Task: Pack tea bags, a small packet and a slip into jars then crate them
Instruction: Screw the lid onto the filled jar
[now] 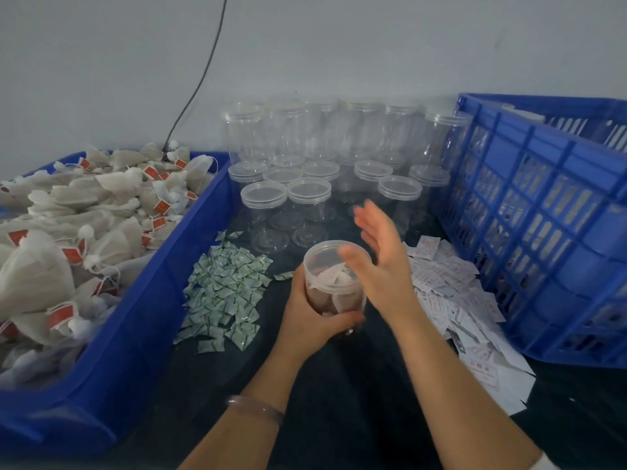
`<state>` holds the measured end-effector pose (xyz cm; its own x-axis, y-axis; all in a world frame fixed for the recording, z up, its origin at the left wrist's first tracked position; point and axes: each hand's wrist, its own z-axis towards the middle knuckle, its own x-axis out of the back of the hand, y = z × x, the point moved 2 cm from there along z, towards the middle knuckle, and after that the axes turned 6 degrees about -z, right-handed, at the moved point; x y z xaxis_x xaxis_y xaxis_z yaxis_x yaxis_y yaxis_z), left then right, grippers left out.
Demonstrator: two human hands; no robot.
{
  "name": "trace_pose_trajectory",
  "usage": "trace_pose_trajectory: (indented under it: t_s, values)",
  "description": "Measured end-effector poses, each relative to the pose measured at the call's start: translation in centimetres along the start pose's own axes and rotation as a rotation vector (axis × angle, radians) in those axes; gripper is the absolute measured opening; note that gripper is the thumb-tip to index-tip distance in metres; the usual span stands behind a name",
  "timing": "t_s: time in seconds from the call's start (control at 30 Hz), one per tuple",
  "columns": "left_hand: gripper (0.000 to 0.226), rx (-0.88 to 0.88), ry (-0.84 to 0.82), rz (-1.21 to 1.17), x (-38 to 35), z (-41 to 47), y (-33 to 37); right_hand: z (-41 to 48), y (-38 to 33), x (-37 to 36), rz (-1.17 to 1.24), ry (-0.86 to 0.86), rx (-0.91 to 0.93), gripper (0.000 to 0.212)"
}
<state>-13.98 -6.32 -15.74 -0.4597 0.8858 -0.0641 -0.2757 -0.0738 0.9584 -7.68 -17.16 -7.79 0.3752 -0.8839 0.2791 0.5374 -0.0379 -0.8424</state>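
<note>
Held jar (325,286): clear plastic, smooth, glossy.
Empty jars (308,198): the same clear glossy plastic, lids included.
Tea bags (68,232): white gauzy mesh, matt, soft-looking; red paper tags.
Small packets (224,290): shiny crinkled film, green print on white.
Slips (451,293): thin matt white paper, red print.
Bin (146,317): smooth blue plastic, faint sheen.
Crate (543,212): blue moulded plastic, glossier.
Worktop (339,385): dark matt cover, cloth-like.
Bracelet (254,407): translucent, polished.

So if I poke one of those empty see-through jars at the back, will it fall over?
Probably, yes. The empty jars look like thin clear plastic with nothing inside, so likely very light. The back jars seem stacked two high, so they may topple easily. Being round, a fallen one might roll.
</note>
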Motion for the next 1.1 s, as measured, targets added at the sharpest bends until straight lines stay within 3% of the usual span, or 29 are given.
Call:
trace_pose_trajectory:
  t_s: [0.1,0.17,0.27,0.4,0.47,0.63,0.87,1.1]
  values:
    - [0.079,0.037,-0.005,0.034,0.0,-0.1,0.0,2.6,-2.6,-0.8,-0.545,-0.471,0.078,0.088]
    - [0.077,0.047,0.014,0.032,0.1,-0.1,-0.1,2.9,-2.9,-1.8,-0.84,-0.579,0.115,0.07]
    - [0.079,0.088,0.033,0.023,0.1,0.0,-0.4,2.4,-3.0,-2.9,-0.881,-0.42,0.103,0.053]
    - [0.072,0.091,0.023,0.029,0.2,0.3,-0.8,2.0,-2.8,-3.7,-0.94,-0.282,0.069,0.052]
    - [0.07,0.083,0.019,0.026,0.3,0.3,-0.7,2.0,-2.8,-3.7,-0.96,-0.329,0.081,0.057]
    - [0.083,0.018,0.003,0.048,0.3,0.1,-0.1,2.8,-2.3,-1.8,-0.961,-0.642,0.146,0.077]
    - [0.079,-0.023,0.028,0.033,0.1,0.2,-0.2,1.8,-1.6,-2.1,-0.86,-0.382,0.186,0.061]
    - [0.075,0.05,0.014,-0.018,0.6,0.4,-0.6,1.9,-1.8,-3.1,-0.966,-0.356,0.135,0.06]
